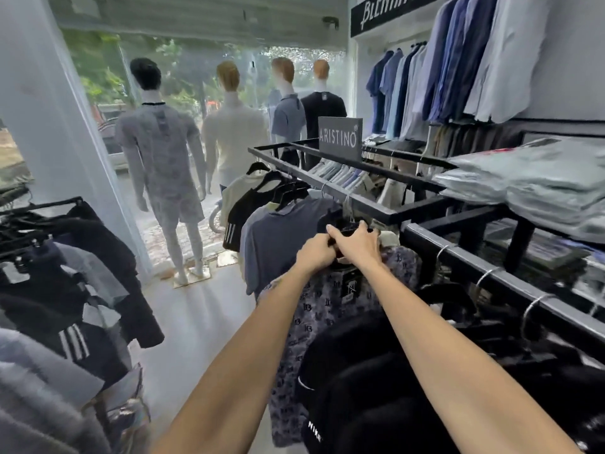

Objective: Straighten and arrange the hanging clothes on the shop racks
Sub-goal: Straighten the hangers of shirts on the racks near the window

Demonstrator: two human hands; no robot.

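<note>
Both arms reach forward to the black metal rack on the right. My left hand and my right hand meet at the top of a patterned grey-and-navy shirt, gripping its black hanger at the collar. A slate-blue T-shirt hangs just beyond it, and a black-and-cream top further along. In front of the patterned shirt hangs a black Nike garment. Silver hanger hooks sit over the rail to my right.
A second rack of dark clothes stands at the left, with a floor aisle between. Several mannequins face the shop window. An ARISTINO sign sits on the rack; folded bagged shirts lie on top, and blue shirts hang on the wall.
</note>
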